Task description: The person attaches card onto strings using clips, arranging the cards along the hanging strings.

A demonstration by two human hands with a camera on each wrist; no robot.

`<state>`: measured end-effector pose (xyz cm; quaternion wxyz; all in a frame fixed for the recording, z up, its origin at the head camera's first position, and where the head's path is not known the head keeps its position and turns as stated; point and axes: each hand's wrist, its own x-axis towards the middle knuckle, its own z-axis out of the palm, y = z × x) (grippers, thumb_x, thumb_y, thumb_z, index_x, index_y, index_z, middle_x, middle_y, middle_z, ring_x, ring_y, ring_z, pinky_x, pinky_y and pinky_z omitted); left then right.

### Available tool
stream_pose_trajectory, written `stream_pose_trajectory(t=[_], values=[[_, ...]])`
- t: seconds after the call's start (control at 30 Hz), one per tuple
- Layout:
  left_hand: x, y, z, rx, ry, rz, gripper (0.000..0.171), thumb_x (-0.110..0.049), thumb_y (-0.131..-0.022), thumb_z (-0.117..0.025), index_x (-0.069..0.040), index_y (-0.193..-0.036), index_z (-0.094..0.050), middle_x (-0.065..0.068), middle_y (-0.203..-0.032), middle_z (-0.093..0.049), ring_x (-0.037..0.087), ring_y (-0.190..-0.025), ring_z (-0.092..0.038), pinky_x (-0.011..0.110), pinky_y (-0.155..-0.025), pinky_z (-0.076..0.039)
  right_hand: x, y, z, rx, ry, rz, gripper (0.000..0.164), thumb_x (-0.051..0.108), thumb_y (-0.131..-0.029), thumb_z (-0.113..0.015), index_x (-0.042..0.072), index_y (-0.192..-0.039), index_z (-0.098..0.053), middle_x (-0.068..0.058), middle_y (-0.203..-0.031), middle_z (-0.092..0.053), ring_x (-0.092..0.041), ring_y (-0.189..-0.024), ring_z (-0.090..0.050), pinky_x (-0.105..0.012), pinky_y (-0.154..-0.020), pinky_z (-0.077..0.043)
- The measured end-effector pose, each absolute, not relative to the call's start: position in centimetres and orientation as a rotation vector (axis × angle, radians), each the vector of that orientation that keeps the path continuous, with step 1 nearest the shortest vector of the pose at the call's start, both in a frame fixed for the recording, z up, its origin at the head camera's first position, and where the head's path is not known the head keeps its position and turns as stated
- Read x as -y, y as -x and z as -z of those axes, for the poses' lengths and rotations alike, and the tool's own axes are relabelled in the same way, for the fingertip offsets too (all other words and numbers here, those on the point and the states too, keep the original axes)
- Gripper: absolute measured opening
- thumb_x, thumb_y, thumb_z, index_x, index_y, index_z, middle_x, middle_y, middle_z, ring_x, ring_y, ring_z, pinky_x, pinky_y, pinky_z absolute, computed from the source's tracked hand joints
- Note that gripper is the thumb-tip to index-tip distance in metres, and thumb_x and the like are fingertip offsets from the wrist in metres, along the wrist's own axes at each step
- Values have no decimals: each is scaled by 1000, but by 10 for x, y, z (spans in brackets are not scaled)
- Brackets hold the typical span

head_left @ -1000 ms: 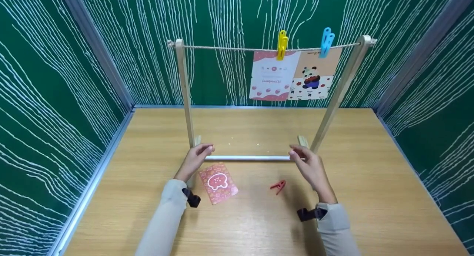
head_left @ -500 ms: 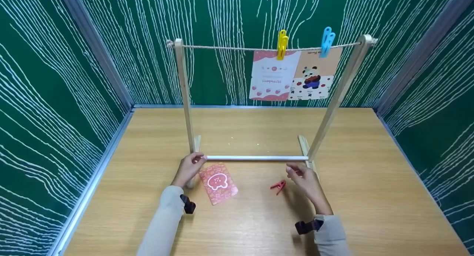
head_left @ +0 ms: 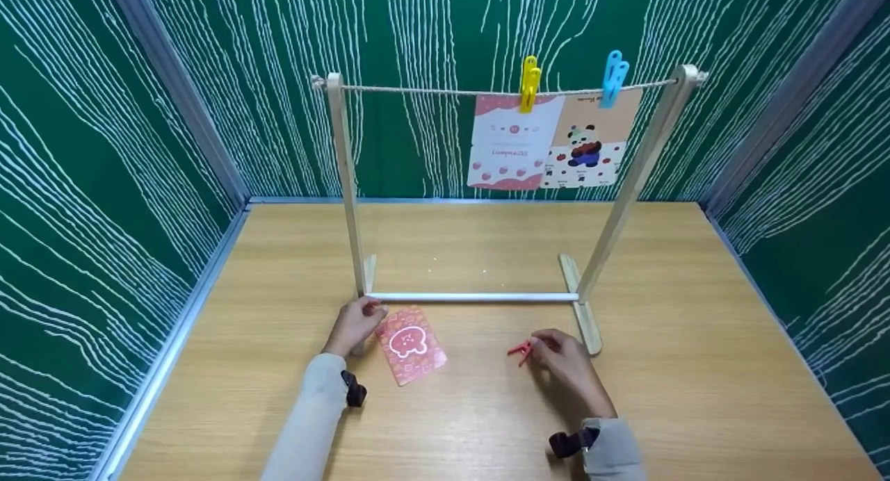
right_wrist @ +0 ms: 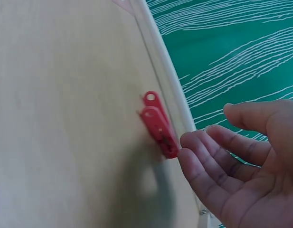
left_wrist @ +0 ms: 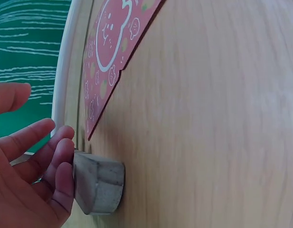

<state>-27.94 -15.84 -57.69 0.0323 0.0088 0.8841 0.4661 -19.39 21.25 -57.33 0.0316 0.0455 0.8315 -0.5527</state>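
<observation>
My left hand [head_left: 353, 326] hovers by the left foot of a wooden stand, its fingertips close to the upper left corner of a pink card [head_left: 410, 343] with a white-outlined cartoon face. In the left wrist view, thumb and fingers are apart with nothing between them, near the foot's end [left_wrist: 99, 183]. A red clothespin [head_left: 520, 352] lies on the table to the right. Just beside it is my right hand [head_left: 567, 366]; the right wrist view shows loosely bent fingers, thumb spread, near the clothespin [right_wrist: 159, 126] and holding nothing.
The stand's rope [head_left: 431, 91] carries two hanging cards, under a yellow clothespin [head_left: 530, 85] and a blue clothespin [head_left: 614, 79]. A white bar [head_left: 473, 297] joins the two posts low down. Small pale bits lie behind the bar. Green panels surround the table [head_left: 473, 432].
Both hands have come down toward the near side: the left from the bar's left end to the pink card, the right from the bar's right end to the red clothespin. Card and clothespin stay put.
</observation>
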Motion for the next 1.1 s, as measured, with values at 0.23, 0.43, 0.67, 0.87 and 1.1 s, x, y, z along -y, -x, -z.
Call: stream_pose_trajectory(t=[0.23, 0.43, 0.67, 0.87, 1.1], values=[[161, 280, 577, -2734, -69, -1360, 22, -13, -86, -64, 3, -101, -66, 8, -85, -60, 17, -78, -54, 29, -74, -46, -209, 189, 584, -2587, -201, 1677, 22, 10, -94, -59, -4, -111, -63, -11, -89, -69, -14, -76, -64, -21, -67, -51], [162, 280, 576, -2733, -65, -1278, 21, -14, -83, -68, 1, -96, -64, 10, -91, -53, 17, -77, -50, 26, -68, -44, -208, 188, 588, -2661, -243, 1620, 24, 9, -93, -59, -4, -112, -63, -12, -93, -69, -15, -80, -64, -22, -72, -49], [161, 276, 578, -2687, 6, -1243, 38, -19, -75, -77, 1, -101, -60, 14, -101, -53, 19, -73, -50, 25, -55, -44, -204, 188, 593, -2684, -250, 1588, 30, 13, -90, -65, -3, -114, -59, -10, -91, -66, -14, -81, -60, -21, -70, -47], [160, 276, 579, -2689, 21, -1214, 46, -22, -70, -83, -1, -102, -57, 13, -101, -53, 21, -77, -51, 29, -60, -46, -199, 191, 596, -2669, -277, 1603, 42, 17, -85, -72, -5, -117, -54, -11, -93, -62, -15, -82, -57, -20, -71, -47], [157, 276, 581, -2824, -93, -1099, 48, -21, -65, -86, 0, -96, -56, 14, -101, -52, 25, -86, -51, 39, -82, -47, -191, 196, 601, -2791, -220, 1543, 48, 19, -79, -78, -5, -112, -53, -11, -89, -58, -14, -77, -51, -25, -69, -44]])
